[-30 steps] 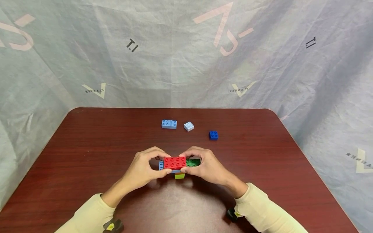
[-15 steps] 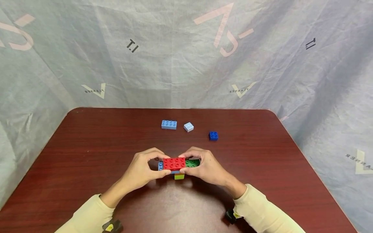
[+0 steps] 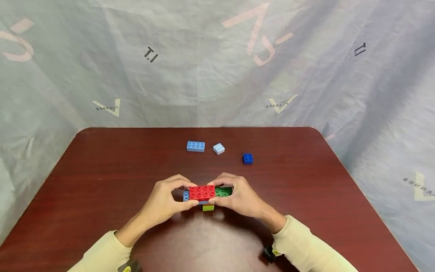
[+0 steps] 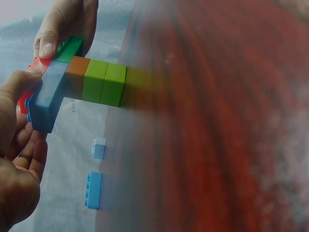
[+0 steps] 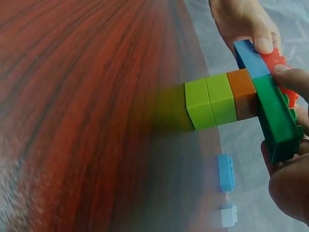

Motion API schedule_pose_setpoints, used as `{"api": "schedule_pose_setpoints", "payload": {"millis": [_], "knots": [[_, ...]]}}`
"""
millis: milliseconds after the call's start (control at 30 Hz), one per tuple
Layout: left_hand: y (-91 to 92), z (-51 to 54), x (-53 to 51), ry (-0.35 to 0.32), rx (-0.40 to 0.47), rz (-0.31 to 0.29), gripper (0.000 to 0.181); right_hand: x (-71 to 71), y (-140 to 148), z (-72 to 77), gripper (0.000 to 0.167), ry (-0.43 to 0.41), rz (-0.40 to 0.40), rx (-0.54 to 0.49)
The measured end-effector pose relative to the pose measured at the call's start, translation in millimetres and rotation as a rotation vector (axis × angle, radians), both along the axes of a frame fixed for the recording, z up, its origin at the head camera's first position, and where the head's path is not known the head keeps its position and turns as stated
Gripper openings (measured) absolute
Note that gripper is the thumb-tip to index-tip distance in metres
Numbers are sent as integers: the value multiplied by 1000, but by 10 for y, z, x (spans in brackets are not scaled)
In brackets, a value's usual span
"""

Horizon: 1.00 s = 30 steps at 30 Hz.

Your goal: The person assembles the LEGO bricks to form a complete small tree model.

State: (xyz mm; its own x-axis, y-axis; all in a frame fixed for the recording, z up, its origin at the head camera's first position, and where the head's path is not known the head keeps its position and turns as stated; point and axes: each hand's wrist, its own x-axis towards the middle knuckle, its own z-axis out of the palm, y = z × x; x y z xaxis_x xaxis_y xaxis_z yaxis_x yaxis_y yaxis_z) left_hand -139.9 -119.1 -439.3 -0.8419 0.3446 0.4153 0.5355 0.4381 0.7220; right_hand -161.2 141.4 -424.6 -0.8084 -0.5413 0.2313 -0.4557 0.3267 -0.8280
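A red brick (image 3: pixel 202 192) lies on top of a blue brick (image 4: pixel 47 94) and a green brick (image 5: pixel 276 118), which sit side by side. Beneath them a column of an orange brick (image 5: pixel 242 94) and two lime green bricks (image 5: pixel 210 101) reaches down to the table. My left hand (image 3: pixel 166 196) pinches the red brick's left part between thumb and fingers. From the other side my right hand (image 3: pixel 241 196) pinches its right part, thumb in front, fingers behind. The palms stand off from the blue and green ends.
Behind the hands on the brown table (image 3: pixel 119 170) lie a light blue long brick (image 3: pixel 195 146), a pale blue small brick (image 3: pixel 219 148) and a dark blue small brick (image 3: pixel 248 158). A grey printed cloth (image 3: pixel 170 83) hangs beyond the back edge.
The head view has shifted slightly. Both hands keep their grip on the red brick, and no clear movement of the bricks shows.
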Motion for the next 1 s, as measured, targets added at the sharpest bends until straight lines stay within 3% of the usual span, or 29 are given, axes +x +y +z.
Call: {"api": "schedule_pose_setpoints", "payload": {"millis": [467, 700, 1000], "knots": [[30, 20, 34, 13, -9, -8, 37, -4, 49, 17, 36, -28, 36, 28], [26, 18, 13, 18, -10, -12, 37, -41, 125, 73, 39, -52, 94, -19], [5, 10, 0, 14, -15, 0, 38, -184, 313, 218, 39, -41, 67, -87]]}}
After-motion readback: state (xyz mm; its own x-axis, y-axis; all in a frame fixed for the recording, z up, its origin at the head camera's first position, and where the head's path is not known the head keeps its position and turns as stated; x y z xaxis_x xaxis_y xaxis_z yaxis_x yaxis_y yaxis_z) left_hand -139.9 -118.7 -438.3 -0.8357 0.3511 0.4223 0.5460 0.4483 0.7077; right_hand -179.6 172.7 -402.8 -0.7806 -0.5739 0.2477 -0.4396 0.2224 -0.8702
